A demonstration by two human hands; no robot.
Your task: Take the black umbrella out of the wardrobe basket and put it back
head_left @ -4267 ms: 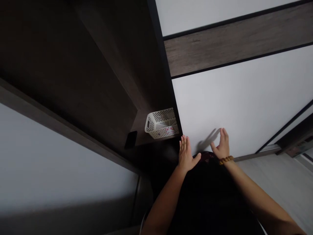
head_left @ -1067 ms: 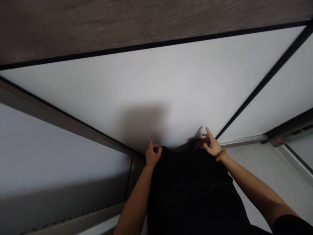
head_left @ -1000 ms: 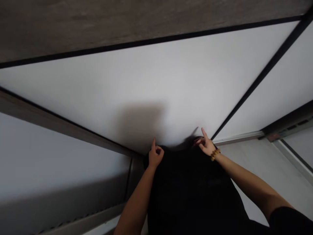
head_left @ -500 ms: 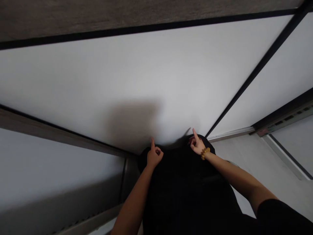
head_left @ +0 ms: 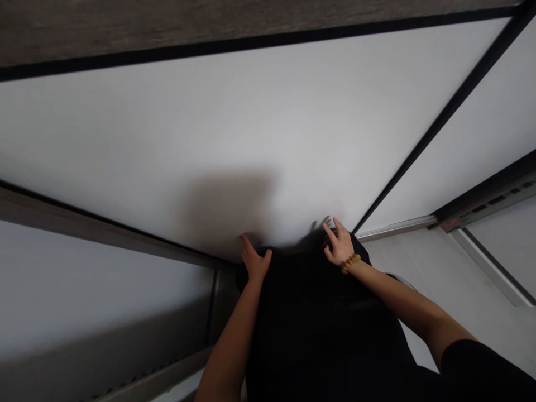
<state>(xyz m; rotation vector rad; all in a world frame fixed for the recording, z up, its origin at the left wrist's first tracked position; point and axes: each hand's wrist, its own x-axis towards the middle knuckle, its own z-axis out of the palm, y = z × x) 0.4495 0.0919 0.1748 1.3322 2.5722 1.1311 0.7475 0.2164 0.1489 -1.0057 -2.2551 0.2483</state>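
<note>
White panel (head_left: 268,117): left hand (head_left: 254,261) and right hand (head_left: 340,245), each loosely spread, near its lower part; wood strip (head_left: 209,25) along its top.

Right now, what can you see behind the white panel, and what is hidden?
Nothing behind the panel shows: its face hides whatever is there. Only its front is visible, with a shadow on it and the left hand and right hand on the near side.
</note>
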